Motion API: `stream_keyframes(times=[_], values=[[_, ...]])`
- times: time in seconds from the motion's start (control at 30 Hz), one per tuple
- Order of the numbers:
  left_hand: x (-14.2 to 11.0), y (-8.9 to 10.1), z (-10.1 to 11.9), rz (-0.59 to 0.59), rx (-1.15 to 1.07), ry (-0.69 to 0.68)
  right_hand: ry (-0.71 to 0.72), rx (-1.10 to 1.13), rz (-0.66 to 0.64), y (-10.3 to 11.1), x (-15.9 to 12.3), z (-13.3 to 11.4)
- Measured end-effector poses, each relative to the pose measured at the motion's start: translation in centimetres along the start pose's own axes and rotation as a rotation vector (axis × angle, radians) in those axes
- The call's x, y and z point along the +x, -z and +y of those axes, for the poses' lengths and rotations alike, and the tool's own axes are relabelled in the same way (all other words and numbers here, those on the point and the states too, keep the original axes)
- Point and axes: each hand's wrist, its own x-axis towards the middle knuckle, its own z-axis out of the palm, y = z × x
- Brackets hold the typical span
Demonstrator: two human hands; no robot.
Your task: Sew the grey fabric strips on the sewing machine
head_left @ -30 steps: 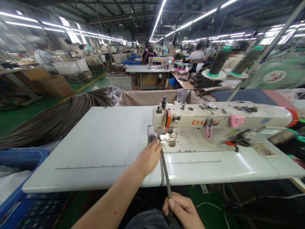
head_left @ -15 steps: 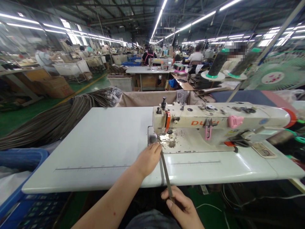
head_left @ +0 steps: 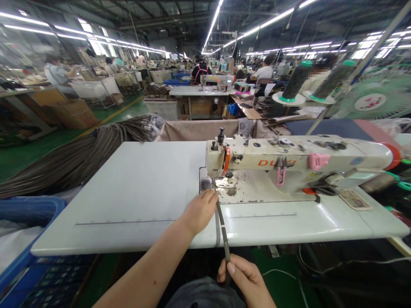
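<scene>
A cream sewing machine stands on a white table. A narrow grey strap runs from under the machine's needle area back over the table's front edge. My left hand rests closed on the table with its fingertips pinching the strap just before the needle. My right hand is below the table edge, with thumb and fingers closed on the strap's near end.
A big bundle of dark straps lies at the left behind the table. A blue crate sits at the lower left. Thread cones and a green fan stand at the right. Other people work at tables farther back.
My right hand slid slightly up and down along the strap below the table edge. My left hand has stayed at the needle.
</scene>
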Motion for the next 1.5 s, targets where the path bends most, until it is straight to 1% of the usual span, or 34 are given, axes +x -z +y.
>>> stream_keyframes(times=[0.23,0.47,0.67,0.97,1.17,1.3,1.4,1.5], values=[[0.0,0.1,-0.1,-0.008,-0.007,-0.013,0.016,-0.018,-0.030,-0.1,0.0,0.0],[0.0,0.2,0.0,0.024,0.004,-0.003,0.005,-0.032,-0.035,0.0,0.1,0.1],[0.1,0.3,0.0,0.024,0.025,-0.030,0.027,-0.045,-0.034,0.1,0.3,0.7],[0.3,0.2,0.0,0.023,-0.020,0.033,0.043,-0.069,-0.024,0.2,0.2,0.4],[0.1,-0.2,-0.1,0.026,-0.009,0.013,0.056,-0.075,-0.035,0.2,0.1,0.2],[0.0,-0.1,-0.1,0.045,0.001,0.009,0.081,-0.105,-0.049,0.3,0.0,0.6],[0.1,0.1,0.0,0.041,0.007,-0.005,0.116,-0.114,-0.029,0.4,0.2,1.0],[0.1,0.2,0.0,0.031,0.016,-0.012,0.140,-0.104,0.025,0.3,0.3,1.4]])
